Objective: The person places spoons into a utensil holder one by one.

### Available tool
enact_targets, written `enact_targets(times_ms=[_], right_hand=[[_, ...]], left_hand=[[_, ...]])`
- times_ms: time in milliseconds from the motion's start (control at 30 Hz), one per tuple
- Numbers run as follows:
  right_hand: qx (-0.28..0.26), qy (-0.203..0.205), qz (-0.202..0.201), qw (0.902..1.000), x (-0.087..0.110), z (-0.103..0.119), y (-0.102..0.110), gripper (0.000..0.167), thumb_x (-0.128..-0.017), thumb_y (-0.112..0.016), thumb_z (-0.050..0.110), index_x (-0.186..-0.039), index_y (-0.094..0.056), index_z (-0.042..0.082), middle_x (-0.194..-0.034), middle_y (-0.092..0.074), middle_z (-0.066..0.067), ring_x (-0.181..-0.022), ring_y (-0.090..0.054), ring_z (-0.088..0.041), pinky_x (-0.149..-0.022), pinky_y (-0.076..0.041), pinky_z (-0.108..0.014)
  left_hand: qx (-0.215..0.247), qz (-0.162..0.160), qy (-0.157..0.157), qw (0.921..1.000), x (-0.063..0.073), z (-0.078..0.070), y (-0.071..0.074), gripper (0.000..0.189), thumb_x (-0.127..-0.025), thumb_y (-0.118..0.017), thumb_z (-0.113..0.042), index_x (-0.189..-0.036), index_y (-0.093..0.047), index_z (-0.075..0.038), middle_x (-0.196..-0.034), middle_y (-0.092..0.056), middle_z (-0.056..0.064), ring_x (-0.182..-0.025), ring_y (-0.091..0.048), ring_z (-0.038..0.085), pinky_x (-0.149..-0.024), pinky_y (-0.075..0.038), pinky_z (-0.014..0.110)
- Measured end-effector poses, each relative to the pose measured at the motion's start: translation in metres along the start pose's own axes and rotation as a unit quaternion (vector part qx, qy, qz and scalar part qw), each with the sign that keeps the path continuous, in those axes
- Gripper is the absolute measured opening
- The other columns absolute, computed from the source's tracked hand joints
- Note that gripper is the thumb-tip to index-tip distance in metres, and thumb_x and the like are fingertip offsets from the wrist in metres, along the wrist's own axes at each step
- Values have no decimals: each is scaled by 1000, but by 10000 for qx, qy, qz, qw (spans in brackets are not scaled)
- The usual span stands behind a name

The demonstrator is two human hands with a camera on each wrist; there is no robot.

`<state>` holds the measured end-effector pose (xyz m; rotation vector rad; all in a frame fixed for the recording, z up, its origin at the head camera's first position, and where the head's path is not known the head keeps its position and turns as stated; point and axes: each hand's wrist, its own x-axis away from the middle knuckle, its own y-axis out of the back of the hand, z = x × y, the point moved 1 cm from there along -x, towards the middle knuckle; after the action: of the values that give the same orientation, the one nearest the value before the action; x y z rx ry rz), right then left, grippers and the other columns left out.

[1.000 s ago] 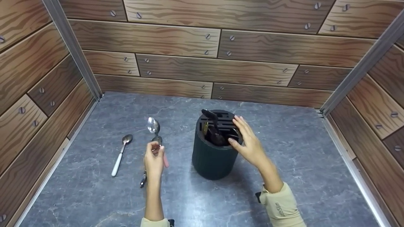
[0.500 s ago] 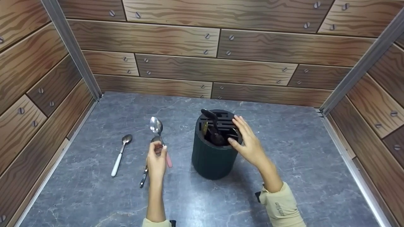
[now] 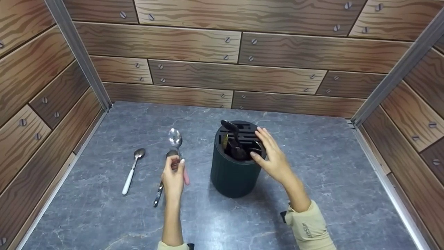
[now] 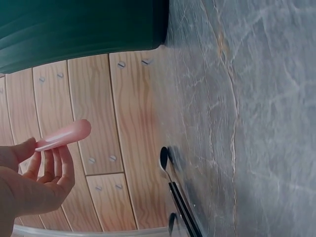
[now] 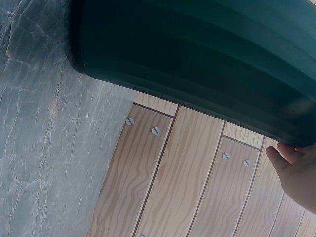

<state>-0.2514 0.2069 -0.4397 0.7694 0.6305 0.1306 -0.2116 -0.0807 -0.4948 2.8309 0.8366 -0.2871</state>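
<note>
My left hand (image 3: pixel 173 178) pinches a spoon (image 3: pixel 175 138) between thumb and fingers, its shiny bowl pointing away. The spoon's pink handle (image 4: pixel 66 134) sticks out past the fingers in the left wrist view. Below this hand, a dark-handled spoon (image 3: pixel 158 196) lies on the table, partly hidden by it. My right hand (image 3: pixel 275 161) rests on the rim of a dark green utensil holder (image 3: pixel 236 180), fingers extended along the far side and thumb at the near opening. A black spoon (image 3: pixel 229 125) stands in the holder's open compartment.
A white-handled spoon (image 3: pixel 129 180) lies on the grey marbled table (image 3: pixel 90 211) at the left. Slots cut the back of the holder's black top (image 3: pixel 244 126). Wood-patterned walls (image 3: pixel 194 73) enclose the table at the back and both sides.
My left hand has shifted slightly right with the pink-handled spoon, uncovering more of the dark-handled spoon. The right hand and the holder have stayed in place.
</note>
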Motion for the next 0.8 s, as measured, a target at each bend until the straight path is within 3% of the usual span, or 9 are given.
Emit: enact_targets(times_ms=[267, 533, 800], right_hand=[[-23, 27, 7, 10000, 0, 0, 0, 61, -88, -58, 31, -140, -37, 7, -147, -28, -1, -136, -16, -18, -102, -23, -51], [-40, -24, 35, 10000, 1, 1, 1, 61, -89, -56, 32, -141, -37, 8, -148, -27, -1, -136, -15, -15, -102, -23, -52], [-6, 109, -17, 9999, 0, 0, 0, 61, -88, -57, 30, -140, -38, 6, -147, -28, -3, -135, -19, -25, -102, -23, -51]], left_hand=[[66, -87, -56, 9999, 3, -7, -2, 10, -86, -63, -6, -94, -58, -2, -91, -63, 12, -84, -60, 25, -76, -45, 38], [296, -62, -458, 9985, 7, -15, -6, 8, -86, -63, -3, -92, -59, 0, -90, -60, 11, -82, -60, 26, -70, -48, 36], [687, 28, -643, 9956, 12, -20, -10, 9, -84, -63, 0, -92, -61, 3, -87, -61, 12, -81, -59, 26, -66, -48, 26]])
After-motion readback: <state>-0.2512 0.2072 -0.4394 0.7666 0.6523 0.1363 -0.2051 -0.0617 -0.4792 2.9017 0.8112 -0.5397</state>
